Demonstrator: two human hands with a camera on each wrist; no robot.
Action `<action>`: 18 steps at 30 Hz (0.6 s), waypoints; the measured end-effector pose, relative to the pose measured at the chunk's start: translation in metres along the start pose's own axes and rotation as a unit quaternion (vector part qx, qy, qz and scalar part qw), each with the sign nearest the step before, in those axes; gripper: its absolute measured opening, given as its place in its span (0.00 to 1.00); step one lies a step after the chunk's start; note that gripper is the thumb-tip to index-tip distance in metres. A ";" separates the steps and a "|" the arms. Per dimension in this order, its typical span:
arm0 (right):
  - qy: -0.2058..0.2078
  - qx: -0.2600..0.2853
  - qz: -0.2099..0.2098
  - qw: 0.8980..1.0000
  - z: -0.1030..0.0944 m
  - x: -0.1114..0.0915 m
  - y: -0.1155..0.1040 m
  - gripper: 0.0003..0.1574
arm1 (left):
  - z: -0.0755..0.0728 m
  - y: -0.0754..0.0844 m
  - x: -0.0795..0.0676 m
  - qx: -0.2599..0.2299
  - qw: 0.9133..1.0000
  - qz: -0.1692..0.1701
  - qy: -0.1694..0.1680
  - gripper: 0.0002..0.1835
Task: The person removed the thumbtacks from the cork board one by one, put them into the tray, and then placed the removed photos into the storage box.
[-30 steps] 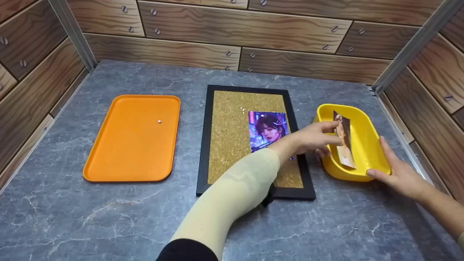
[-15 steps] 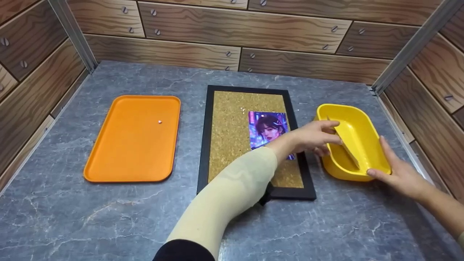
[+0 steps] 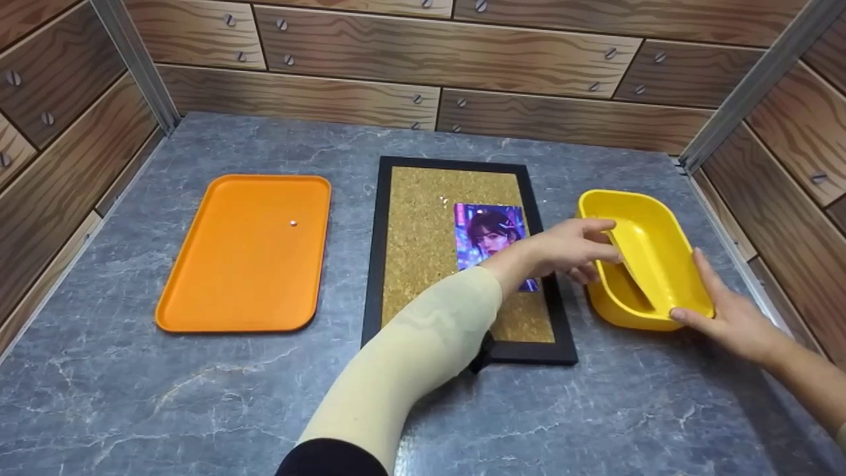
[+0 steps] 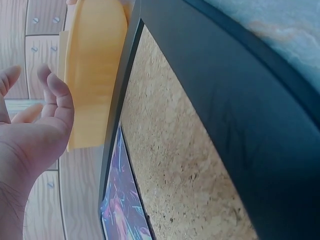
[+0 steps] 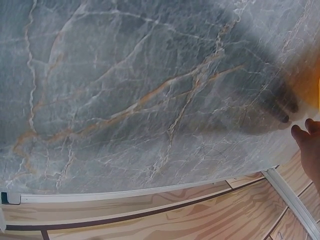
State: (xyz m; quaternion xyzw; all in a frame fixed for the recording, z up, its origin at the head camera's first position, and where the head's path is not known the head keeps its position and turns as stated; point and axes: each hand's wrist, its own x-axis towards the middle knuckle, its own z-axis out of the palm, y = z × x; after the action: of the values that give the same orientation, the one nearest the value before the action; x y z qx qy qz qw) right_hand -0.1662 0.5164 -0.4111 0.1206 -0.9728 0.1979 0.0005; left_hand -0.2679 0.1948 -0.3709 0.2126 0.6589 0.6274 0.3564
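Observation:
In the head view my left hand (image 3: 565, 248) reaches across the corkboard (image 3: 420, 225) to the yellow bin (image 3: 621, 320), two extended fingertips over its left side. A slim photo print (image 3: 638, 284) stands almost edge-on inside the bin, right at those fingertips. My right hand (image 3: 737, 320) holds the bin's right side, thumb on the front corner of the rim and fingers along the outer wall. The left wrist view shows the left palm (image 4: 32, 142) with its fingers partly bent; the right wrist view catches only the right fingers (image 5: 309, 142) at its edge.
A purple portrait print (image 3: 489, 228) lies on the corkboard, partly under my left forearm (image 3: 416, 350). Small shiny bits (image 3: 443, 199) sit near it. To the left is an orange tray (image 3: 241, 258) with one tiny shiny piece (image 3: 293, 223). Wood-patterned walls (image 3: 529, 56) enclose the table.
Inside the bin the photo print has turned from showing its picture side to nearly edge-on. Both hands have stayed almost in place.

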 end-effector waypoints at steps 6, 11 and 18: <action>-0.013 0.001 0.010 1.000 0.000 0.000 -0.001 0.69 | 0.006 -0.002 0.002 0.037 0.999 -0.010 -0.006 0.40; -0.010 0.001 0.006 1.000 0.000 0.000 -0.001 0.69 | 0.008 -0.002 0.003 0.053 0.998 -0.009 -0.015 0.41; 0.001 -0.001 -0.001 1.000 0.000 0.000 0.000 0.69 | 0.000 0.001 -0.002 0.053 0.999 0.002 -0.003 0.40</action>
State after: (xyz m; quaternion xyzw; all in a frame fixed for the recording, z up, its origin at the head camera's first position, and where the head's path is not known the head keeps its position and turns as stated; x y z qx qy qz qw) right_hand -0.1664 0.5161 -0.4107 0.1217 -0.9728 0.1972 0.0023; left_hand -0.2673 0.1934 -0.3694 0.2351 0.6897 0.5915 0.3452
